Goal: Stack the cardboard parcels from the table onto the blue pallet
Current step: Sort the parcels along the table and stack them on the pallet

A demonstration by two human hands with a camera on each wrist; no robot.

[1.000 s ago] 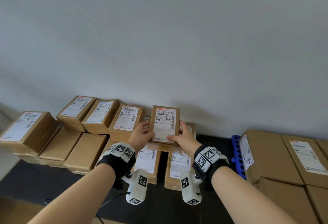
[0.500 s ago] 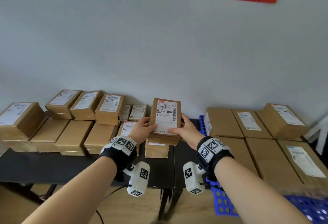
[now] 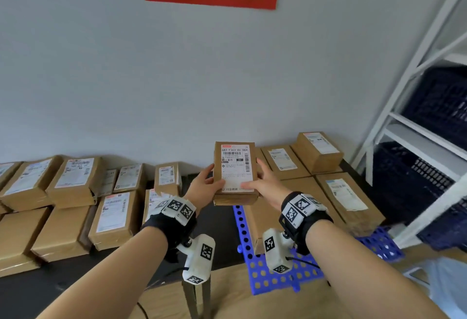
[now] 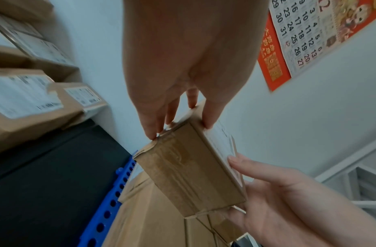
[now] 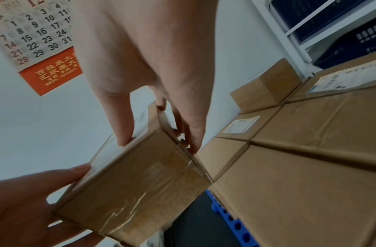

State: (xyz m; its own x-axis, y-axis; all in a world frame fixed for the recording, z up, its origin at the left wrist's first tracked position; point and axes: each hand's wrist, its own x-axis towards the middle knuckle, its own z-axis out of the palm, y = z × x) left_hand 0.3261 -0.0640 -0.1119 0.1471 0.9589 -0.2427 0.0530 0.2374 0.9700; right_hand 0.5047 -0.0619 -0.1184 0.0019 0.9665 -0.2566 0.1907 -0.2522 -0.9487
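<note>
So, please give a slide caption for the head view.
Both hands carry a labelled parcel toward the blue pallet.

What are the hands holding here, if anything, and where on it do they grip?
A small cardboard parcel, held in the air between both hands. The left hand grips its left side and the right hand its right side, thumbs on the labelled top and fingers underneath.

Both forearms reach forward, bare, wrists strapped in black bands. Left hand (image 3: 202,187) grips the left edge of a small parcel (image 3: 235,172), thumb on top, fingers (image 4: 153,127) along the side. Right hand (image 3: 267,187) mirrors it on the right edge, thumb laid over the label, fingers (image 5: 191,133) underneath.
</note>
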